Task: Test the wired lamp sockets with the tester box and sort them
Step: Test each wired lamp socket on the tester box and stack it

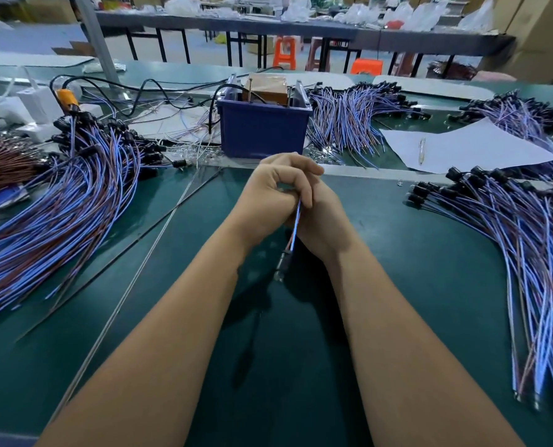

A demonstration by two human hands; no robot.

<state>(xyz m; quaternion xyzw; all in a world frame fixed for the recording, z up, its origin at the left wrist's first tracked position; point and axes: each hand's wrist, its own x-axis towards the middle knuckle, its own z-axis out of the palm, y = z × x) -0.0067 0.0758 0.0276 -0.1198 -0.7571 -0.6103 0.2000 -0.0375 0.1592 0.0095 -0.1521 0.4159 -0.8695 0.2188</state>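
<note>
I have both hands (288,195) clamped on the leads at frame centre, socket (281,266) hanging toward me, tester (264,124) straight beyond my fingers

Factory assembly floor, hand-work station. Green-matted workbench (397,285) heaped with bundles of blue and brown wired sockets (59,204), further piles (349,114) beside a blue plastic bin (262,130). Paper sheet (468,146) with pen (422,151). Behind: long grey tables (268,27) loaded with plastic bags (423,14), orange stools (284,51), stacked cardboard cartons (539,30).
</note>
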